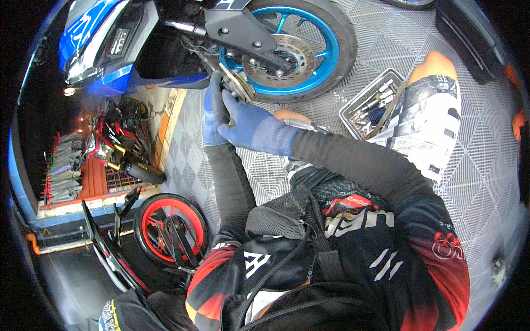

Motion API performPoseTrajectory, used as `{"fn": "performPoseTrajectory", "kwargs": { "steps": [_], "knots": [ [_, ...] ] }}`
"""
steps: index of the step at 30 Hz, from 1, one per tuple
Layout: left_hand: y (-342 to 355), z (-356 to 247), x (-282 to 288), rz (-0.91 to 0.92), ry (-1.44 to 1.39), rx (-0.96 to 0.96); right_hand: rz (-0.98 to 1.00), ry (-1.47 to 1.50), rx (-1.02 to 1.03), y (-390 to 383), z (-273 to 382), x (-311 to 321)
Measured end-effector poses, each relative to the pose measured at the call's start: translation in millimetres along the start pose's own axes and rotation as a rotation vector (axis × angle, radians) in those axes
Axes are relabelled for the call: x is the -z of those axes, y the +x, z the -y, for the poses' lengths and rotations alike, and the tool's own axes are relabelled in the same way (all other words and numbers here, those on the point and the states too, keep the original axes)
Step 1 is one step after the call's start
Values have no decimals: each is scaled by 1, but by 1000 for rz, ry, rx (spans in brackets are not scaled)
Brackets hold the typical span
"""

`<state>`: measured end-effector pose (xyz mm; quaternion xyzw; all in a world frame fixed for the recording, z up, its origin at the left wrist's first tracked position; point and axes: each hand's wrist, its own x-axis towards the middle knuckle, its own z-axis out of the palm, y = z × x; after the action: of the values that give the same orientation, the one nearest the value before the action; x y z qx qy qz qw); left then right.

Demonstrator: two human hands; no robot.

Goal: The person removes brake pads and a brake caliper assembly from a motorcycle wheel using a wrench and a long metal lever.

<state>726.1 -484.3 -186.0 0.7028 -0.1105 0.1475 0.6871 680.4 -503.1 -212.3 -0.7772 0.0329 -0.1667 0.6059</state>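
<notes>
A blue motorcycle's front wheel (317, 49) with a blue rim and a silver brake disc (276, 58) stands in front of me. Both my hands wear blue gloves. My left hand (212, 113) reaches up under the brake caliper (237, 85) at the fork's lower end. My right hand (251, 127) lies just beside it, its fingers pointing up onto the same caliper part. Whether either hand holds a tool is hidden by the gloves.
A metal tray of tools (372, 102) lies on the grey tiled floor (486, 165) by my right knee (436, 63). A red-rimmed motorcycle (165, 226) stands at lower left, another red one (118, 143) farther left. A black object (469, 33) sits at top right.
</notes>
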Motion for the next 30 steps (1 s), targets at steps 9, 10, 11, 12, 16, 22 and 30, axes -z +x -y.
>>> {"fn": "performPoseTrajectory", "kwargs": {
  "steps": [9, 10, 11, 12, 16, 22, 30],
  "knots": [
    [113, 37, 74, 679, -305, 462, 13, -536, 292, -24, -49, 56],
    [111, 33, 73, 638, -314, 524, -60, -598, 265, -13, -32, 65],
    [109, 30, 68, 590, -317, 506, -32, -603, 290, 1, -26, 69],
    [104, 18, 61, 604, -319, 529, -90, -623, 434, 19, -22, 77],
    [121, 15, 68, 618, -295, 492, 9, -681, 667, 62, 7, 77],
    [135, 11, 96, 753, -215, 311, 98, -628, 740, 73, 23, 58],
    [134, -2, 101, 749, -275, 485, 11, -598, 724, 68, 24, 40]
  ]
}}
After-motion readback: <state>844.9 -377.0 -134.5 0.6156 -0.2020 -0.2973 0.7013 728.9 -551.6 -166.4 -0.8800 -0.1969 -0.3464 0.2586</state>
